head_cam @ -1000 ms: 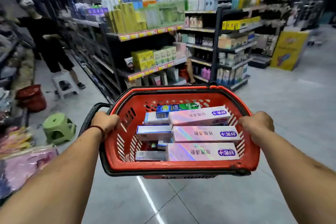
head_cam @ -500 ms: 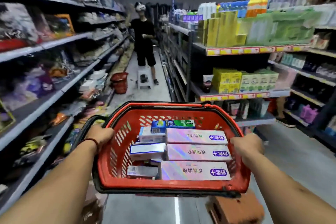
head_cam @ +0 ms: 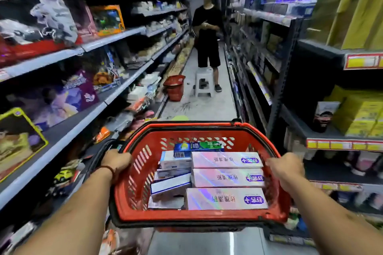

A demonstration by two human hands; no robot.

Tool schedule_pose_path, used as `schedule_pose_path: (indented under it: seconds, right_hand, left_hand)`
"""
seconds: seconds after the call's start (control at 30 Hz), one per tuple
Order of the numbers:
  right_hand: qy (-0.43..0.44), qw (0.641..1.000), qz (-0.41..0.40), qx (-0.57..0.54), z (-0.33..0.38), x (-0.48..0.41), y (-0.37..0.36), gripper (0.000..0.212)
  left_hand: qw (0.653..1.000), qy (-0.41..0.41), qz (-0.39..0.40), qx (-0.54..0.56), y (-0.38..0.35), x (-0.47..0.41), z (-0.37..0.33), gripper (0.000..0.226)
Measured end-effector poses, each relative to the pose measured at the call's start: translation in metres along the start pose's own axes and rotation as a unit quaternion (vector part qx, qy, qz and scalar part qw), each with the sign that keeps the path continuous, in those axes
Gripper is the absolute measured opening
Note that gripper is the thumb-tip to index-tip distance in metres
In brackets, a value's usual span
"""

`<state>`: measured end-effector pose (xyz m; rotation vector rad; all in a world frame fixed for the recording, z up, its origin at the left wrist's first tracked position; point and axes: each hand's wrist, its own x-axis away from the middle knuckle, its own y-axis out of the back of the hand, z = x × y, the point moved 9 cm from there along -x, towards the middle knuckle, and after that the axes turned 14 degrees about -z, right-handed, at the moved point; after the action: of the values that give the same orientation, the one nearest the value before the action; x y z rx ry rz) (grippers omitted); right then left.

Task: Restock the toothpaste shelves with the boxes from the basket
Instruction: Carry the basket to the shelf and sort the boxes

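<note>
The left hand [head_cam: 117,161] and the right hand [head_cam: 285,168] each keep a closed grip on a side rim of the red basket [head_cam: 196,218]. The toothpaste boxes [head_cam: 226,178] lie flat inside the basket. Beyond the basket, a person in black [head_cam: 207,33] stands beside a white stool [head_cam: 204,83].

Boxes [head_cam: 227,178] in basket [head_cam: 199,218], centre foreground, between left shelves [head_cam: 62,122] and right shelves [head_cam: 339,142]. Farther ahead on floor [head_cam: 207,107]: second basket [head_cam: 174,87] left of stool [head_cam: 204,84], person [head_cam: 207,33] just behind stool.

Bare forearms, dark red cord bracelet [head_cam: 107,168] on left wrist
</note>
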<state>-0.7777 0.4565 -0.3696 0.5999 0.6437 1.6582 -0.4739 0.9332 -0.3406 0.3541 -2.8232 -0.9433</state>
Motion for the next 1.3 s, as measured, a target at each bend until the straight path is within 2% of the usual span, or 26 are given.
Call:
schedule_pose_path:
  seconds: [0.13,0.23,0.37,0.5,0.63,0.83,1.0,1.07,1.17,1.3]
  right_hand:
    - [-0.045,0.999,-0.023,0.008,0.028,-0.033,-0.064,0.039]
    - [-0.064,0.997,-0.039,0.001,0.054,-0.061,-0.098,0.047]
    - [-0.096,0.994,-0.051,0.006,0.082,-0.105,-0.140,0.046]
    - [-0.119,0.991,-0.056,0.025,0.111,-0.173,-0.194,0.046]
    - [-0.119,0.991,-0.036,0.042,0.146,-0.251,-0.253,0.043]
    - [-0.126,0.988,-0.046,0.072,0.203,-0.353,-0.316,0.038]
    - [-0.135,0.986,-0.063,0.078,0.240,-0.423,-0.367,0.044]
    - [-0.153,0.982,-0.072,0.078,0.247,-0.446,-0.390,0.049]
    - [-0.201,0.972,-0.096,0.075,0.255,-0.478,-0.425,0.048]
    - [-0.263,0.954,-0.129,0.062,0.263,-0.510,-0.465,0.056]
  left_hand:
    - [0.999,-0.013,0.036,-0.020,-0.060,-0.084,-0.039,0.034]
    - [0.997,-0.035,0.052,-0.052,-0.105,-0.142,-0.066,0.021]
    - [0.995,-0.034,0.061,-0.072,-0.170,-0.210,-0.097,0.026]
    - [0.992,-0.052,0.081,-0.083,-0.249,-0.263,-0.139,0.007]
    - [0.992,-0.037,0.084,-0.085,-0.316,-0.305,-0.178,0.010]
    - [0.991,-0.055,0.102,-0.073,-0.417,-0.374,-0.242,0.026]
    - [0.986,-0.049,0.124,-0.099,-0.504,-0.458,-0.278,0.013]
    - [0.982,-0.056,0.142,-0.112,-0.547,-0.494,-0.295,0.010]
    - [0.970,-0.063,0.191,-0.135,-0.629,-0.560,-0.321,0.025]
    - [0.951,-0.108,0.240,-0.164,-0.721,-0.606,-0.386,0.013]
